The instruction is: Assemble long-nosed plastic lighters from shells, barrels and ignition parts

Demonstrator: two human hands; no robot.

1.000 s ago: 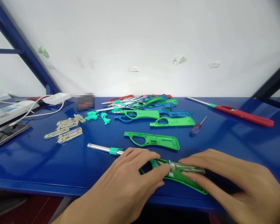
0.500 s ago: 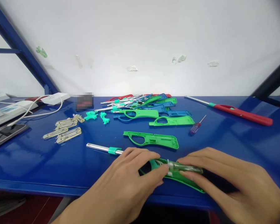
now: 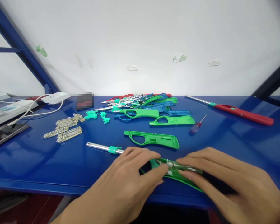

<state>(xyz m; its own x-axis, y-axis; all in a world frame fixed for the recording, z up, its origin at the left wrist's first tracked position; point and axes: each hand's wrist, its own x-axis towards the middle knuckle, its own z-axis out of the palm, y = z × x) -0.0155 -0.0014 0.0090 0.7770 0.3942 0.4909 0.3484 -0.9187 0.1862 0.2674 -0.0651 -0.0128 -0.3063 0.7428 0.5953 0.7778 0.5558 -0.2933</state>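
Note:
Near the front edge of the table lies a green lighter shell half, its inner side up. My left hand grips this shell, with the thumb pressing at the white fitting by the fuel tank. A metal lighter tube with a teal collar sticks out leftward beyond that hand. My right hand pinches a clear fuel tank between thumb and fingers, over the shell's handle part. Whether the tank is fully seated, I cannot tell. Just behind rests a second green shell half.
Clear fuel tanks and teal trigger pieces lie at the left. A pile of lighter shells and tubes is at the back. To the right are a small screwdriver and a red lighter. A phone is far left.
Almost nothing differs. Both hands keep the same hold on the shell and the fuel tank, and the view has shifted very slightly.

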